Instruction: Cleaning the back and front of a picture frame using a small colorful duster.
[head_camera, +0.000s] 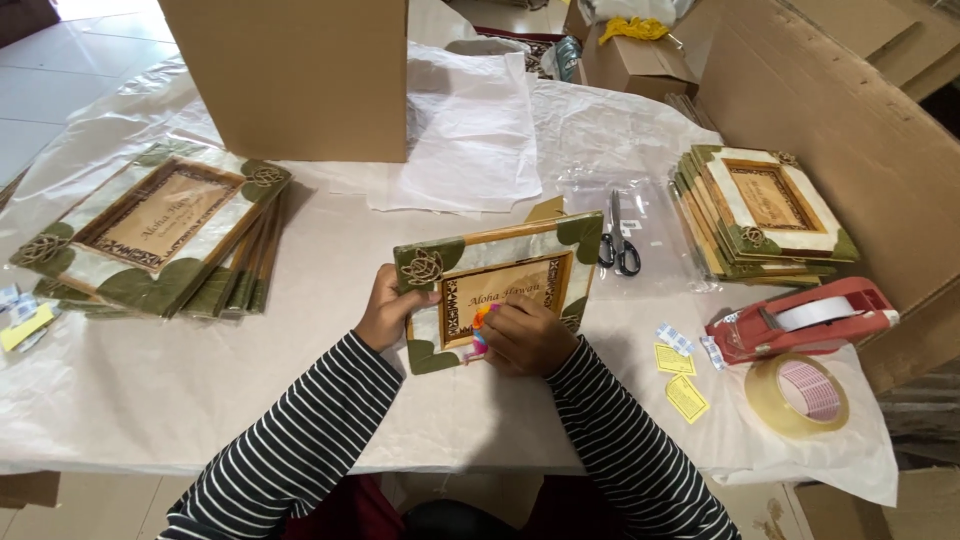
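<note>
A wooden picture frame (505, 262) with green leaf corners and a pale inlay stands tilted up on the table in front of me. My left hand (388, 310) grips its left edge, thumb on the front. My right hand (527, 338) presses a small pink and orange object (481, 330) against the lower middle of the frame's front; what this object is cannot be made out. Both sleeves are black and white striped.
Stacks of similar frames lie at left (150, 235) and right (765, 210). Scissors (618, 245) rest behind the held frame. A red tape dispenser (800, 320), a tape roll (797, 392), yellow tags (680, 380) sit at right. Cardboard boxes (290, 75) stand behind.
</note>
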